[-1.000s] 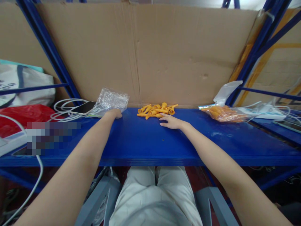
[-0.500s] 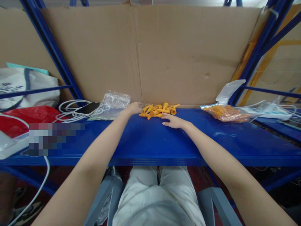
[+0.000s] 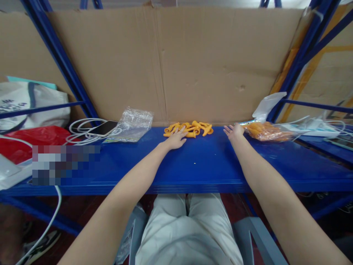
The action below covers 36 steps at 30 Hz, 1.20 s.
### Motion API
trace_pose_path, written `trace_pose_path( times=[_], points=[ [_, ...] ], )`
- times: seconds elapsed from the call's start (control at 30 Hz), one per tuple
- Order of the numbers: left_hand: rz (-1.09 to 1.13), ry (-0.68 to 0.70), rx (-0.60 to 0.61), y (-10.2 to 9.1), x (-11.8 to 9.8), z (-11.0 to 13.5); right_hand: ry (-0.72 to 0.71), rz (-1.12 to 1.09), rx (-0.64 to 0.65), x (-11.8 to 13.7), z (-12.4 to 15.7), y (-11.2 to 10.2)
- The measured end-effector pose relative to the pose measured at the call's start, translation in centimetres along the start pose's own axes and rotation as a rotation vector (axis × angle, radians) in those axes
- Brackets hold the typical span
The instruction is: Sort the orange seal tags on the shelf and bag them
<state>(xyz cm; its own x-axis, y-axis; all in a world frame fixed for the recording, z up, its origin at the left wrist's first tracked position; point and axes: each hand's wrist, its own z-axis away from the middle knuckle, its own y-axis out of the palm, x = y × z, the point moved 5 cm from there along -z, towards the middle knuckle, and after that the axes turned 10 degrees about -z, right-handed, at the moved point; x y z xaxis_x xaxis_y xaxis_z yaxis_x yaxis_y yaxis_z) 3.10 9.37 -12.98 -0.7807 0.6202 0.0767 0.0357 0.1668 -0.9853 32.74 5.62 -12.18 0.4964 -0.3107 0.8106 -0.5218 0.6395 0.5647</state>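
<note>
A pile of orange-yellow plastic pieces point(image 3: 194, 129), pipe-shaped with flared ends, lies at the back of the blue tabletop point(image 3: 198, 162) against the cardboard. My left hand point(image 3: 176, 139) is at the pile's near left side, fingers spread and touching the pieces. To the right of the pile, my right hand point(image 3: 234, 132) is open with fingers apart and nothing in it. Just right of that hand lies a clear plastic bag point(image 3: 267, 132) filled with similar orange pieces, its white flap standing up.
A flat clear plastic bag point(image 3: 135, 123) lies left of the pile. Beside it are a phone point(image 3: 104, 128) and a coiled white cable point(image 3: 75, 129). A red bag point(image 3: 46, 138) is farther left. Cardboard point(image 3: 193, 66) closes off the back between blue posts.
My left hand has moved right and nearer, onto the pile's front left. My right hand has left the pile and moved right, towards the filled bag. The orange pieces have shifted slightly.
</note>
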Motion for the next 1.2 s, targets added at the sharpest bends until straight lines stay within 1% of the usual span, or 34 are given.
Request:
trace_pose_path(
  times=[0.07,0.13,0.2,0.27,0.4,0.57,0.7,0.87,0.97,1.2],
  points=[
    [0.007,-0.001,-0.010,0.1,-0.1,-0.1,0.016,-0.089,-0.047,0.5,-1.2,-1.3],
    [0.013,-0.003,-0.016,0.2,-0.2,-0.1,0.025,-0.204,-0.125,0.8,-2.1,-2.7],
    [0.023,-0.003,-0.015,0.3,-0.2,0.0,0.025,-0.312,-0.174,1.0,-2.5,-3.8],
    [0.037,0.003,-0.015,0.3,-0.2,0.0,0.029,-0.364,-0.197,1.2,-2.6,-4.5],
    [0.059,0.012,-0.022,0.2,-0.1,0.0,0.011,-0.372,-0.225,1.4,-2.5,-5.1],
    [0.053,-0.012,-0.003,-0.1,-0.3,0.2,-0.010,-0.390,-0.287,1.4,-2.5,-5.1],
    [0.055,-0.009,0.014,-0.3,-0.4,0.3,0.022,-0.398,-0.277,1.2,-2.5,-5.0],
    [0.057,-0.008,0.017,-0.3,-0.4,0.4,0.063,-0.353,-0.153,1.1,-3.0,-4.9],
    [0.051,-0.017,0.023,-0.3,-0.5,0.4,0.074,-0.326,-0.110,1.0,-3.8,-5.1],
    [0.067,-0.020,0.018,-0.3,-0.5,0.3,0.016,-0.185,-0.176,1.3,-5.2,-5.5]
  ],
)
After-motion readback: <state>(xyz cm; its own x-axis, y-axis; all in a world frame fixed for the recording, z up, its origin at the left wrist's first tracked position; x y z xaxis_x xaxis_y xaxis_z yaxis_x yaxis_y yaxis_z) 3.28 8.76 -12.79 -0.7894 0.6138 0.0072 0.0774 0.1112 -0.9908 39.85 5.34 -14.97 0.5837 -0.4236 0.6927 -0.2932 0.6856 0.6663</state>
